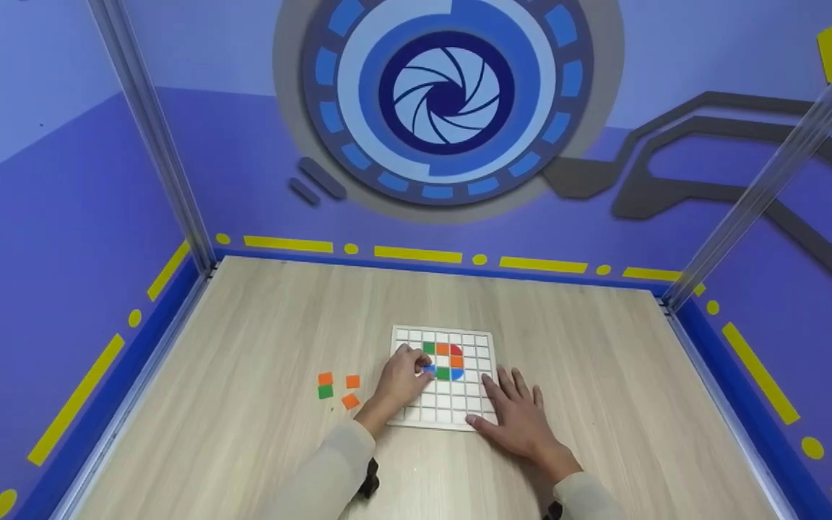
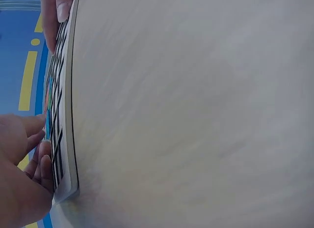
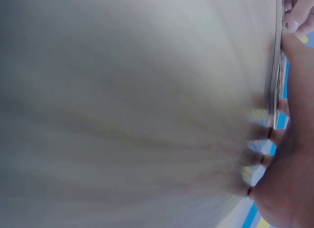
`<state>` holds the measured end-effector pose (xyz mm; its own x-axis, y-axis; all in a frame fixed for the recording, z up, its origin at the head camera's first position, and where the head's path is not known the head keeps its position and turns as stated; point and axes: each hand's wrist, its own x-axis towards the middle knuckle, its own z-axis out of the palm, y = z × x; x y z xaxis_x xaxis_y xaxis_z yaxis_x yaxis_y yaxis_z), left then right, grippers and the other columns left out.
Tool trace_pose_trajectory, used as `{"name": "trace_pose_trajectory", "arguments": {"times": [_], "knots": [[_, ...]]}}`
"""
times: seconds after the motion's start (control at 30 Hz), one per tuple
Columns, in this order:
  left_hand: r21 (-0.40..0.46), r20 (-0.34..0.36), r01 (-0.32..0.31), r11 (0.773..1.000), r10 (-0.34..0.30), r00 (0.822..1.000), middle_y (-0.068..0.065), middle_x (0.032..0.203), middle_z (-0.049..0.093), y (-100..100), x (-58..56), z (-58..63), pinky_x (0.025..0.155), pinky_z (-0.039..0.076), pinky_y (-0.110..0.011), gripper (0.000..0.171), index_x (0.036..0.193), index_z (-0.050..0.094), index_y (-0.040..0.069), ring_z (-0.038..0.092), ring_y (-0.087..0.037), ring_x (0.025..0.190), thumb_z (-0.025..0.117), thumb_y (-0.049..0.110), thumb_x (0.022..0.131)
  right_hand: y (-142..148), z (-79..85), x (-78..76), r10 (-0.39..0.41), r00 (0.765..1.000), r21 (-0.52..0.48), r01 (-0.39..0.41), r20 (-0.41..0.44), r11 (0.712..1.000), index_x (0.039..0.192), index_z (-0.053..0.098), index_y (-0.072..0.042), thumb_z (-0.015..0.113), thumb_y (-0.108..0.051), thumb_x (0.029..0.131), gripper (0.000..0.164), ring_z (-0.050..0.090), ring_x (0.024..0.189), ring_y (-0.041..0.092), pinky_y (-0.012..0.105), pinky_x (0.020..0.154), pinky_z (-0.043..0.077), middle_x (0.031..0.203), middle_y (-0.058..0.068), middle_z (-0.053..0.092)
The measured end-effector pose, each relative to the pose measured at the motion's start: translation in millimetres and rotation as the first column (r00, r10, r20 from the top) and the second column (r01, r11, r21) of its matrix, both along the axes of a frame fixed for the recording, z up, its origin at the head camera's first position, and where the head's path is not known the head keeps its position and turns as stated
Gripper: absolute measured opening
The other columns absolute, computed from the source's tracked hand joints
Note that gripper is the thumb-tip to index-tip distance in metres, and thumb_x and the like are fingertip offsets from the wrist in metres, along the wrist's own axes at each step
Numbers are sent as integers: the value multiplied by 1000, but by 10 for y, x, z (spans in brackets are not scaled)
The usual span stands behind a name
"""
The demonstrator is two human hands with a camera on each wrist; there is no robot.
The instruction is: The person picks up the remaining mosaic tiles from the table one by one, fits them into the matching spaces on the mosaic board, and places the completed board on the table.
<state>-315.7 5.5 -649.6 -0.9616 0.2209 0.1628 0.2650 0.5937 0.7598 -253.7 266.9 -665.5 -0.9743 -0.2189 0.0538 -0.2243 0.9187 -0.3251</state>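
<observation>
A white grid board (image 1: 452, 417) lies on the table. On it, a green square (image 1: 428, 347), an orange square (image 1: 443, 348), a red rounded tile (image 1: 456, 349), another orange square (image 1: 456, 361), a blue rounded tile (image 1: 458, 374) and a second green square (image 1: 443, 373) form a hooked row. My left hand (image 1: 401, 377) reaches over the board's left side, thumb and index finger pinching a blue tile (image 1: 429, 369) beside that green square. The left wrist view shows blue (image 2: 47, 125) at these fingertips. My right hand (image 1: 521, 419) rests with spread fingers at the board's right edge, thumb on its lower corner.
Left of the board lie loose tiles: an orange square (image 1: 325, 378) touching a green one (image 1: 325, 391), plus two more orange squares (image 1: 352, 381). The wooden table (image 1: 264, 332) is bounded by blue printed walls (image 1: 228, 166) and metal posts (image 1: 159, 137).
</observation>
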Motion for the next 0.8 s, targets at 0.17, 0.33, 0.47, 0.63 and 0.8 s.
{"name": "trace_pose_trajectory", "arguments": {"times": [0.17, 0.33, 0.47, 0.63, 0.8], "knots": [[-23, -11, 7, 1000, -7, 1000, -4, 101, 56, 18, -17, -31, 82, 52, -34, 14, 104, 75, 8, 57, -16, 90, 82, 13, 93, 1, 1, 4, 8, 1000, -1, -8, 2, 1000, 162, 44, -18, 56, -79, 92, 94, 16, 159, 46, 78, 118, 12, 172, 16, 28], [-40, -3, 38, 998, -38, 999, 0, 104, 56, -10, -30, -20, 85, 53, -33, 16, 105, 76, 10, 60, -16, 94, 83, 17, 93, 2, 12, -5, 6, 1000, 8, -6, 7, 1000, 163, 44, -18, 55, -80, 92, 94, 15, 160, 45, 78, 118, 12, 173, 16, 27], [-46, 5, 65, 997, -65, 998, 1, 104, 55, -42, -28, -6, 87, 53, -33, 16, 105, 76, 10, 62, -17, 96, 84, 19, 93, 4, 20, -7, 5, 1000, 9, -5, 0, 1000, 163, 44, -18, 55, -80, 92, 94, 16, 159, 45, 78, 118, 11, 172, 16, 27], [-97, -48, 65, 993, -70, 996, 5, 101, 54, -47, -35, -33, 83, 54, -31, 12, 100, 77, 13, 59, -12, 92, 80, 24, 97, 5, 21, -6, 8, 1000, -1, -8, 7, 1000, 163, 43, -19, 55, -80, 92, 95, 15, 159, 46, 78, 118, 10, 172, 17, 27], [-130, -100, 31, 991, -44, 994, 6, 99, 58, -23, -38, -51, 80, 54, -32, 18, 103, 79, 13, 58, -10, 88, 70, 28, 105, 2, 21, 11, 9, 1000, -17, -9, 4, 1000, 163, 43, -19, 57, -79, 92, 93, 15, 159, 46, 78, 118, 10, 172, 17, 28]]}}
